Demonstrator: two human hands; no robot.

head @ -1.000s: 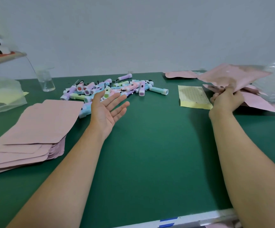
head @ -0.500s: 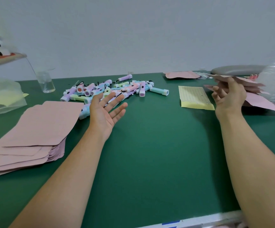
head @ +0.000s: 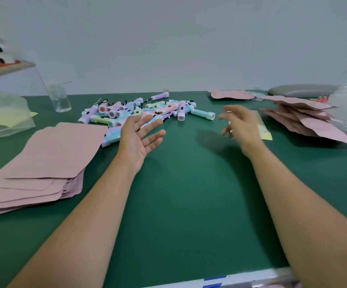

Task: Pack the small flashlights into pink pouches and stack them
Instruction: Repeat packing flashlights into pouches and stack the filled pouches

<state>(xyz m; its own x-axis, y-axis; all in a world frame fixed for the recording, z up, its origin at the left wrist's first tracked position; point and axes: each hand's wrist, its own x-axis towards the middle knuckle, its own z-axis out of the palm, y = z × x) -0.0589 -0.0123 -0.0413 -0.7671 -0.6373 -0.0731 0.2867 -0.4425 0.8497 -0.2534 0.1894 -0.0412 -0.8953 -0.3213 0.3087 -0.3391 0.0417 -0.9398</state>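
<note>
Left grip (head: 139,138) and right grip (head: 241,125) spread wide, empty. Pastel flashlights (head: 127,110) lie heaped at twelve o'clock; pouches (head: 50,159) at nine.

Plain pale grey wall (head: 189,38) behind a green-topped table (head: 189,194).

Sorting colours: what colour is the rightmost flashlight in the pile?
The flashlight is pale teal; head view.

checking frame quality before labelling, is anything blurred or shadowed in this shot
Head view: the right hand is smeared by motion blur and its fingers look ghosted; the left hand and the flashlights are sharp; a soft shadow lies on the green table just left of the right hand; the shelf at the left edge is soft.
</note>
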